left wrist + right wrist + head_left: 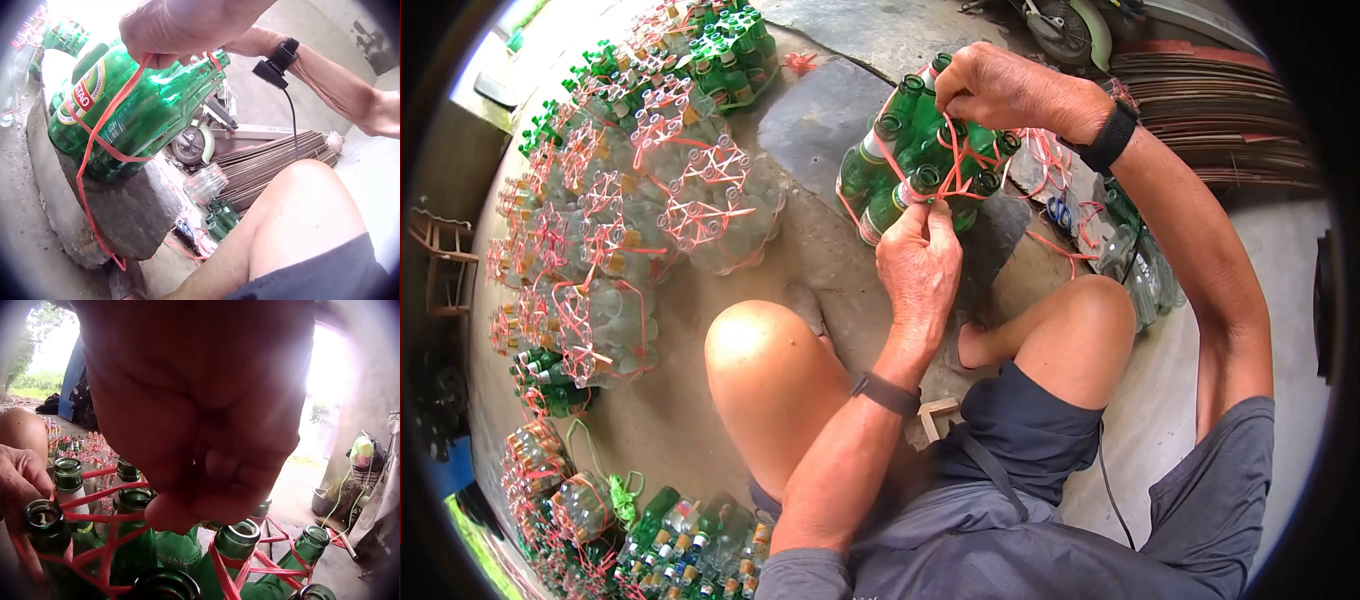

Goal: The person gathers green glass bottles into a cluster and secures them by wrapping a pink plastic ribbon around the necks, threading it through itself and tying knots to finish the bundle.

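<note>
A bundle of green glass bottles stands upright in front of me, red plastic twine laced around the necks and round the bodies. With thumb and fingertips my left hand pinches the twine at the neck of the nearest bottle. My right hand is above the bundle's far side, its curled fingers gripping a strand that runs down between the necks. In the right wrist view, that hand hides part of the bottle tops. A loose length of twine hangs down past the bundle in the left wrist view.
Under the bundle lies a dark stone slab. Many tied bundles of clear bottles fill the floor at left. Blue-handled scissors and loose twine lie to the right, near a stack of flat sheets and a wheel.
</note>
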`<state>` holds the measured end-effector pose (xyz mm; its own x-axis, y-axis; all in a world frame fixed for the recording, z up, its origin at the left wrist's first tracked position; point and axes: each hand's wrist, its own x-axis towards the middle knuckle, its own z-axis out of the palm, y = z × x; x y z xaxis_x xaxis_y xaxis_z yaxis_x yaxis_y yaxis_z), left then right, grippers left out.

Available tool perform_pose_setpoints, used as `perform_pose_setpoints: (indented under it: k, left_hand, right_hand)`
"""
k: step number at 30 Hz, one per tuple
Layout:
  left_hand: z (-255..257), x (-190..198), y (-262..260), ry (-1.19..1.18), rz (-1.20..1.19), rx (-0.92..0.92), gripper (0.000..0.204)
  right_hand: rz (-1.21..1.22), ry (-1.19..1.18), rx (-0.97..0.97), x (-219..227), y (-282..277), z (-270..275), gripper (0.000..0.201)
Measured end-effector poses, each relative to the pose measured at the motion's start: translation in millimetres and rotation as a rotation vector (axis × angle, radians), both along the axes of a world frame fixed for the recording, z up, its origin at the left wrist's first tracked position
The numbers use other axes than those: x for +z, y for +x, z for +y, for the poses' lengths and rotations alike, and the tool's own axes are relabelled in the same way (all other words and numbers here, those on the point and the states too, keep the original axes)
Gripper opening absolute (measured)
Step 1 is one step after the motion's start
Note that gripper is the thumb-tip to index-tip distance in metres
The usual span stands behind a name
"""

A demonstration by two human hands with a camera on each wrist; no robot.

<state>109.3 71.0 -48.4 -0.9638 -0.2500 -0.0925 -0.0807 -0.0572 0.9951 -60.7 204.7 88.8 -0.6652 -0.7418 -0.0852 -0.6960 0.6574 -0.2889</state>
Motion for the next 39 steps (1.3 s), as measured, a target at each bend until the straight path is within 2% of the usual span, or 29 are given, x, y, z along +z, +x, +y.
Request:
perform_pose_setpoints:
  k: [10,12,24,30,39]
  left_hand:
    - [3.0,-5.6,-0.2,-0.009,0.02,0.004,0.026]
    - [2.9,-3.7,1.5,-0.011,0.004,0.0,0.026]
    - [-7.7,14.3,7.0,-0.069,-0.062,-0.029,0.025]
    - [-12.2,10.5,8.3,-0.091,-0.008,-0.023,0.026]
    - [-28.3,17.1,17.6,0.02,-0.021,-0.08,0.024]
  right_hand:
    - [0.075,-0.041,0.142,-8.4,-8.7,-7.5,0.017]
    - [-0.186,0.104,-0.132,1.8,-3.5,-13.7,0.02]
    - [-0.431,0.156,-0.291,-7.4,-23.3,-8.6,0.024]
    - [-0.479,0.245,-0.289,-1.6,-29.2,-10.1,0.027]
    - [-0.522,0.199,-0.264,1.4,-19.6,-6.4,0.028]
